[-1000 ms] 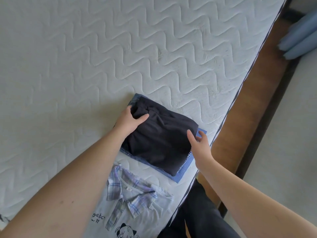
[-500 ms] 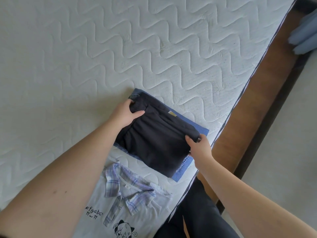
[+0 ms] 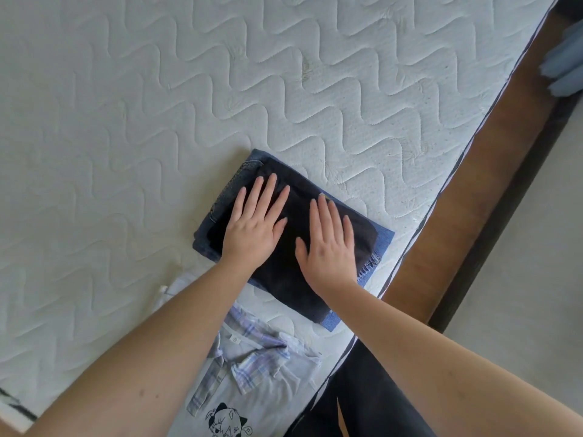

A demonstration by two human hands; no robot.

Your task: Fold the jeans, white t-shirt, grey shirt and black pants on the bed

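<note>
The folded black pants [image 3: 293, 279] lie stacked on the folded blue jeans [image 3: 383, 244], near the right edge of the white quilted bed [image 3: 157, 105]. My left hand [image 3: 255, 225] rests flat on the left half of the black pants, fingers spread. My right hand [image 3: 328, 244] presses flat on the right half, fingers together and pointing away from me. Nearer to me lies a pale shirt [image 3: 249, 373] with a plaid collar and a cartoon print, partly under my left forearm. I cannot tell whether this is the white t-shirt or the grey shirt.
The mattress edge [image 3: 441, 197] runs diagonally at the right, with a brown wooden bed frame [image 3: 467, 209] and grey floor [image 3: 530, 263] beyond. Blue-grey fabric [image 3: 564, 64] shows at the top right corner. My dark-trousered leg [image 3: 362, 395] stands against the bed at the bottom.
Both hands have let go of the black pants' edges and now lie flat on top of them. The pants sit squarer on the jeans than before.
</note>
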